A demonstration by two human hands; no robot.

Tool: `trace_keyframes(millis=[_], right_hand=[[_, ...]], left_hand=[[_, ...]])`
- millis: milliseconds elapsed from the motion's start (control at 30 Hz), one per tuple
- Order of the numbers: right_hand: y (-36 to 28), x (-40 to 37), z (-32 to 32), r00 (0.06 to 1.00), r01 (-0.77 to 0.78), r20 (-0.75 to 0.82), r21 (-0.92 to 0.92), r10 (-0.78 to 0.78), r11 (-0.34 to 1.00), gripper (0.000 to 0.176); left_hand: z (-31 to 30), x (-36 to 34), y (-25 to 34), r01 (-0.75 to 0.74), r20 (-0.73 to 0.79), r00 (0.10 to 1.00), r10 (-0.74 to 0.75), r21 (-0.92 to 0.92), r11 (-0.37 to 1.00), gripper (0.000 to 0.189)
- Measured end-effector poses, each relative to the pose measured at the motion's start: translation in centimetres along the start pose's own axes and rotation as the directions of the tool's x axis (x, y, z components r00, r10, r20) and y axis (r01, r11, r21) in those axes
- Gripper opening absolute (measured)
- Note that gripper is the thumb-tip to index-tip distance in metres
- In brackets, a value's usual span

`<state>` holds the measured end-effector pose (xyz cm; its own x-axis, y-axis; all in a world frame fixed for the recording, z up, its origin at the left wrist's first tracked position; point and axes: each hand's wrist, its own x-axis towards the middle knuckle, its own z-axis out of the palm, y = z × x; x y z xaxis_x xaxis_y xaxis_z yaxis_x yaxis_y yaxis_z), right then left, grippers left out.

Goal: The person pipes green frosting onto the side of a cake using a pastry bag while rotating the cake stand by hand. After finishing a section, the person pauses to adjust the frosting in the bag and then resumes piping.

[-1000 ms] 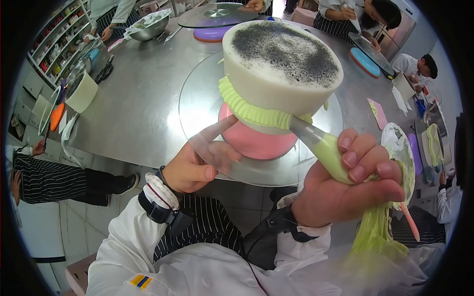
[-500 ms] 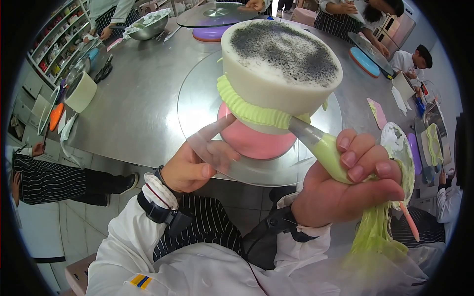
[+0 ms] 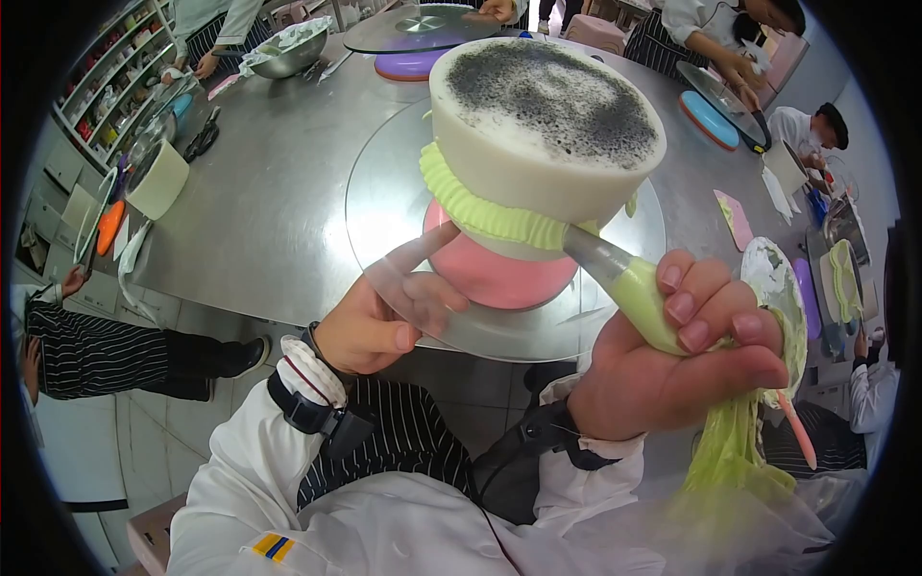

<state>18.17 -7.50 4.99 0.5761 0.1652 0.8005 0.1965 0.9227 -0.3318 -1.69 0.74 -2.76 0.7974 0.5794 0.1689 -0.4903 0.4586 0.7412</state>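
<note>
A white round cake form [image 3: 547, 106] with a dark speckled top stands on a clear turntable [image 3: 384, 192] with a pink base [image 3: 504, 278]. Ridged light green cream [image 3: 480, 204] runs along its lower side. My right hand [image 3: 682, 346] is wrapped round a piping bag [image 3: 642, 305] of green cream, whose metal tip touches the end of the cream band. At the near left edge of the turntable is my left hand [image 3: 389, 307], index finger stretched out under the clear plate and the other fingers loosely curled, holding nothing.
A metal bowl [image 3: 293, 53] and another turntable [image 3: 423, 27] stand at the back. A white form [image 3: 158, 180] is on the left. A bowl smeared with cream [image 3: 768, 274] is beside my right hand. People stand around the steel table [image 3: 259, 192].
The green cream band looks slightly shifted left along the form. Both my hands keep nearly the same place. Co-workers at the upper right have moved their hands and heads.
</note>
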Motion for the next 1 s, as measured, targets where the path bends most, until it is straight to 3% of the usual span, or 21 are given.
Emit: trace_keyframes(millis=[67, 500, 700, 767, 867, 1000], right_hand=[[0.17, -0.02, -0.21, 0.999, 0.032, 0.032, 0.022, -0.033, 0.999, 0.043], [0.27, -0.04, -0.02, 0.998, 0.044, 0.049, 0.020, -0.044, 0.999, 0.044], [0.20, -0.14, 0.19, 0.999, 0.040, 0.030, 0.013, -0.040, 0.999, 0.044], [0.17, -0.15, 0.17, 0.999, 0.038, 0.023, 0.010, -0.038, 0.999, 0.045], [0.12, -0.13, 0.09, 0.999, 0.029, 0.028, 0.014, -0.030, 0.999, 0.045], [0.10, -0.12, 0.09, 1.000, 0.022, 0.022, 0.010, -0.022, 1.000, 0.045]], left_hand=[[0.31, 0.11, 0.20, 0.034, -0.016, 0.999, -0.033, 0.006, 0.999, 0.104], [0.22, 0.00, 0.46, 0.074, -0.026, 0.997, -0.072, 0.055, 0.996, 0.099], [0.37, 0.09, 0.34, 0.057, -0.023, 0.998, -0.056, 0.025, 0.998, 0.107], [0.06, -0.02, 0.09, 0.020, -0.010, 1.000, -0.019, 0.027, 0.999, 0.088], [-0.16, -0.25, -0.02, 0.030, -0.054, 0.998, -0.026, 0.075, 0.997, 0.098], [-0.19, -0.17, -0.08, 0.023, -0.051, 0.999, -0.019, 0.070, 0.997, 0.098]])
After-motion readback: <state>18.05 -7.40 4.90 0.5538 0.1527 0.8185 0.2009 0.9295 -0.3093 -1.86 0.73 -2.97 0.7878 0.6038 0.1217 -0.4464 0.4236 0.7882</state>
